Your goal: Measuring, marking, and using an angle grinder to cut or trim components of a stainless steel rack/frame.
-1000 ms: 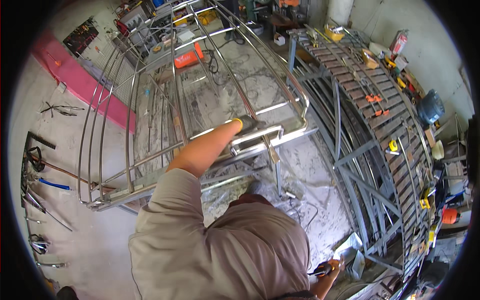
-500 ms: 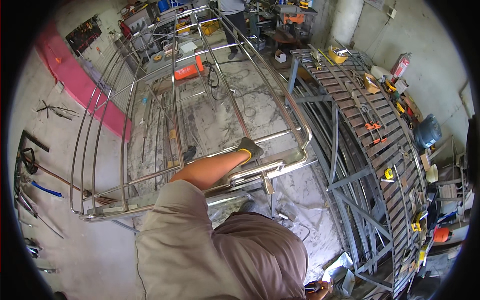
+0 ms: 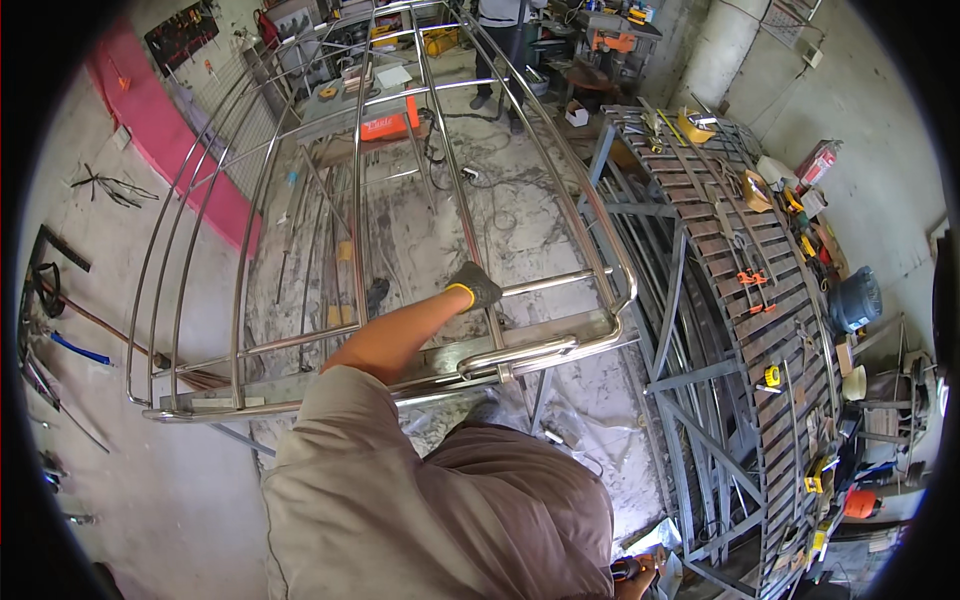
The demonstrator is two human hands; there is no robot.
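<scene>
A large cage-like rack of shiny metal tubes [image 3: 548, 281] stretches out in front of me. My left hand [image 3: 478, 287], in a dark glove with a yellow cuff, is closed around a tube where a lengthwise bar meets a crossbar. A bent tube loop [image 3: 520, 357] sits along the rack's near edge. Down at the lower edge, my right hand [image 3: 645, 577] grips a black and orange tool [image 3: 625, 569], mostly cut off by the picture's edge. Beside that hand lies shiny bent sheet metal [image 3: 655, 538].
On the right stands a slatted metal workbench [image 3: 700, 190] with clamps [image 3: 752, 278], a tape measure [image 3: 771, 376] and a blue jug [image 3: 855, 300]. Long metal tubes lie beneath it. An orange box [image 3: 388, 122] stands beyond the rack, and another person [image 3: 500, 45] stands farther back.
My view has shifted a little, so the rack and bench appear displaced. My left hand stays on the rack near the same joint. The person at the back has shifted their stance.
</scene>
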